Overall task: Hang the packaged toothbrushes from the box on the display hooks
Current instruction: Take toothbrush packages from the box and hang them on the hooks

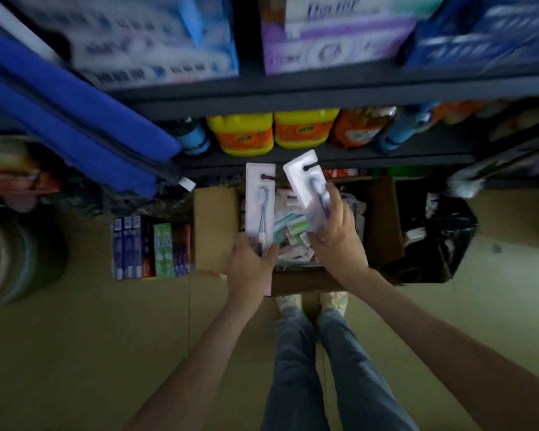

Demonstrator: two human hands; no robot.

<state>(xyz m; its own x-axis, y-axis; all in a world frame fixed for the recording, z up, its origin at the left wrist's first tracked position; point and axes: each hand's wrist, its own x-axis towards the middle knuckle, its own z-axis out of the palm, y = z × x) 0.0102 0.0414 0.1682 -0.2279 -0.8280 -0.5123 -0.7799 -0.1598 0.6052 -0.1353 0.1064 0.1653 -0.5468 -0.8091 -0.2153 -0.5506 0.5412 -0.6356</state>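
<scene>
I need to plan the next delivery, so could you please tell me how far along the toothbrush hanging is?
No hung packs are in view. The left hand holds one toothbrush pack, the right hand a second pack. The box below them holds many more, so most looks left.

Two yellow detergent jugs (241, 133) stand side by side on a dark shelf (293, 102), with an orange packet (360, 127) just to their right. Blurred cartons (333, 35) fill the shelf above, and blue padded rolls (75, 119) slant across the left. On the floor (75, 353) lie toothpaste cartons (150, 247), with a black plastic bag (439, 244) well to their right.
</scene>
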